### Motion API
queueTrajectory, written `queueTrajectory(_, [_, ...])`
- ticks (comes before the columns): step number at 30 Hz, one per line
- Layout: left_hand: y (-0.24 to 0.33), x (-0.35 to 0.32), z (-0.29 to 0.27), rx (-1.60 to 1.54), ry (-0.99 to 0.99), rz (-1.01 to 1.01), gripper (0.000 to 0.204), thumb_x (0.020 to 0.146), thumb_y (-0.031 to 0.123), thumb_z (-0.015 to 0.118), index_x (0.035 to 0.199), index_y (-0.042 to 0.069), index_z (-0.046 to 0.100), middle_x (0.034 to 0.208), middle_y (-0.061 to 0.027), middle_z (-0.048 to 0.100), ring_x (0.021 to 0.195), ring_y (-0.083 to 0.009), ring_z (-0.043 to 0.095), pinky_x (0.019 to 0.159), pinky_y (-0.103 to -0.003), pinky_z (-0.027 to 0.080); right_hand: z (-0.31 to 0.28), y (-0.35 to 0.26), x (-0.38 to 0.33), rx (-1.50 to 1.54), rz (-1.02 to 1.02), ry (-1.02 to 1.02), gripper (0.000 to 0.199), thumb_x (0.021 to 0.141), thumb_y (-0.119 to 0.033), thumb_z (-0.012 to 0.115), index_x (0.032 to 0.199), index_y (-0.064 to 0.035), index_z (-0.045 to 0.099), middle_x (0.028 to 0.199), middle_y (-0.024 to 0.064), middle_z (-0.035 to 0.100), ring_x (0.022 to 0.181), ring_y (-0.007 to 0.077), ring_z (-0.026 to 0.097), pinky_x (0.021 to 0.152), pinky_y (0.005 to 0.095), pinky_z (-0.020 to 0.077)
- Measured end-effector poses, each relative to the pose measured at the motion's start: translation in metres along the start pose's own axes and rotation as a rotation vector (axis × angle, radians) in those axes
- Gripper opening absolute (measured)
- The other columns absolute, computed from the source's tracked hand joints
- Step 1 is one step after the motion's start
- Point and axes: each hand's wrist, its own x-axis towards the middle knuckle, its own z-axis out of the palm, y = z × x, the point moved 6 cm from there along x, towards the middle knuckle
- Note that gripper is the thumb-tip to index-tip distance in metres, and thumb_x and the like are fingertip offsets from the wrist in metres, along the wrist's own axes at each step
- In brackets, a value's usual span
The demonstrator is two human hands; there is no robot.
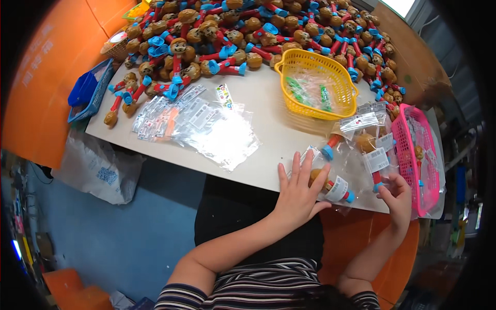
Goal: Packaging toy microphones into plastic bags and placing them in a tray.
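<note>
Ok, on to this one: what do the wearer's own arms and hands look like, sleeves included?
The left hand and right hand are ungloved, with no watch or bracelet visible. The forearms are bare. The short sleeves, left and right, have dark and pale stripes, matching the striped shirt.

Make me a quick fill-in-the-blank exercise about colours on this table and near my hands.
1. Your left hand is spread over a bagged toy whose lower tip is ____.
2. Your right hand is beside the ____ basket.
3. Green items lie in the ____ basket.
4. The heaped toys have ____ stems.

Missing words: blue; pink; yellow; red.
</note>
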Motion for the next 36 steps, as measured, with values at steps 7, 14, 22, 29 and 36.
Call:
queueTrajectory(7, [0.0, 0.042, 0.033, 0.077, 0.059, 0.031, 0.091, 0.073, 0.051, 0.073, 0.146, 0.015, 0.032, 0.149, -0.0282, 0.021, 0.136, -0.0505, 0.022, 0.1, -0.071, 0.023, -0.006, 0.015, 0.03, -0.125, 0.016, 0.263, 0.047, 0.083, -0.016, 0.073, 0.122, 0.0002, 0.054, 0.102, 0.0107, 0.064, 0.083, 0.0144, 0.062, 0.067, 0.0269, 0.0513])
queueTrajectory(14, [-0.046, 0.022, -0.077, -0.051, 0.395, -0.002, 0.063, 0.077, 0.021, 0.075, 0.13, 0.0, 0.048, 0.131, -0.0225, 0.05, 0.128, -0.039, 0.044, 0.108, -0.049, 0.032, 0.018, -0.042, -0.022, -0.158, -0.287, 0.724, 0.025, 0.088, -0.008, 0.067, 0.11, 0.0023, 0.063, 0.098, 0.0067, 0.066, 0.088, 0.0128, 0.061, 0.08, 0.0252, 0.0472])
queueTrajectory(22, [-0.165, -0.031, -0.122, 0.209, 0.529, -0.403, 0.017, 0.081, 0.015, 0.07, 0.093, 0.004, 0.07, 0.105, -0.0139, 0.069, 0.109, -0.0337, 0.061, 0.102, -0.043, 0.041, 0.198, -0.069, 0.02, 0.2, -0.19, -0.25, 0.013, 0.09, -0.007, 0.062, 0.095, 0.0046, 0.064, 0.085, 0.008, 0.067, 0.076, 0.013, 0.064, 0.07, 0.0239, 0.052])
queueTrajectory(29, [-0.142, -0.022, -0.137, 0.22, 0.582, -0.285, 0.019, 0.081, 0.014, 0.07, 0.097, 0.005, 0.07, 0.104, -0.0139, 0.069, 0.106, -0.0349, 0.063, 0.098, -0.041, 0.045, 0.29, -0.091, 0.051, 0.378, 0.037, -0.493, 0.027, 0.094, -0.021, 0.06, 0.101, 0.0045, 0.063, 0.087, 0.0102, 0.068, 0.074, 0.0131, 0.065, 0.067, 0.0247, 0.054])
queueTrajectory(36, [-0.173, -0.027, -0.134, -0.049, 0.509, -0.416, 0.012, 0.082, 0.013, 0.068, 0.092, 0.006, 0.068, 0.103, -0.0083, 0.068, 0.105, -0.0305, 0.063, 0.094, -0.043, 0.047, 0.298, -0.093, 0.06, 0.266, -0.002, -0.5, 0.033, 0.094, -0.029, 0.06, 0.103, 0.0036, 0.063, 0.088, 0.0108, 0.068, 0.074, 0.0136, 0.066, 0.067, 0.0239, 0.0542])
